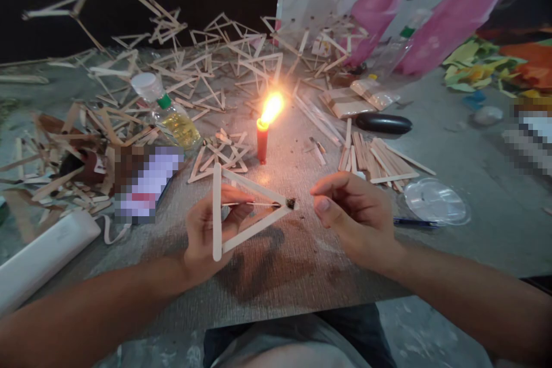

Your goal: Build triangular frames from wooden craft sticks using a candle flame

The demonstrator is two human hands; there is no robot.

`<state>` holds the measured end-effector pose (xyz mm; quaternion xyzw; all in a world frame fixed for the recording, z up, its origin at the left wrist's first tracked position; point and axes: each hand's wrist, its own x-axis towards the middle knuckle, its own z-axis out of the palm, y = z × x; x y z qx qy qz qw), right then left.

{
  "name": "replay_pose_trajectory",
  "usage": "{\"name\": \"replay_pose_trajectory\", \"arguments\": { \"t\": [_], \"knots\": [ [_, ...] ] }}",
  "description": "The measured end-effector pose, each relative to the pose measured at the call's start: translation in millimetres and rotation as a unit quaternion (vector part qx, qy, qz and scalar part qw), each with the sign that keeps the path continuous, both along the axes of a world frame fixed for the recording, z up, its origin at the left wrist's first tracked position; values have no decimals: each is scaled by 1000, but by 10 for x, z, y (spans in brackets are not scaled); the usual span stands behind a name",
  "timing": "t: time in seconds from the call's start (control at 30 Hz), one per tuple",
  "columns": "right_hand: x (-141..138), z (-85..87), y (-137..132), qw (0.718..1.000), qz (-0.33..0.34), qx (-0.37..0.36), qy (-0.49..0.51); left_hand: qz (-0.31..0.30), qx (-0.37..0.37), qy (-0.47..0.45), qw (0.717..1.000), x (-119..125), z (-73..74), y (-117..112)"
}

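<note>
My left hand is closed on a triangular frame of craft sticks, held up above the table. Its pointed corner faces right and carries a dark blob. A thin stick crosses the inside of the triangle. Just right of that corner, my right hand has its fingers bent, with thumb and forefinger slightly apart and nothing visible between them. A lit red candle stands upright beyond both hands, its flame leaning right.
Stick triangles pile up behind and left. A bottle of yellow liquid, a phone and a white power strip lie left. Loose sticks, a black oval case, a clear lid and a pen lie right.
</note>
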<state>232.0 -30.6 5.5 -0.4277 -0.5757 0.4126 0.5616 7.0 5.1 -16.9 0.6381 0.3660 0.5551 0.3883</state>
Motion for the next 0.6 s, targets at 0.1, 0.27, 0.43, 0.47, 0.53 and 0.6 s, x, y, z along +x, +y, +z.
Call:
{"name": "replay_pose_trajectory", "arguments": {
  "t": [0.1,0.27,0.43,0.47,0.53,0.6],
  "knots": [
    [19,-37,10,999,-13,3,-38,-8,-44,-1,999,10,1,-19],
    [117,-133,36,990,13,67,-125,-21,-80,-10,997,4,-42,-27],
    [149,-117,100,980,4,90,-176,-31,-87,-19,996,-1,-58,-40],
    [140,-109,111,980,7,90,-176,-33,-91,-19,995,-1,-60,-43],
    [111,-96,128,983,17,83,-165,-36,-99,-24,994,0,-68,-48],
    [75,-86,137,988,21,66,-139,-33,-101,-37,994,6,-77,-50]
  ]
}}
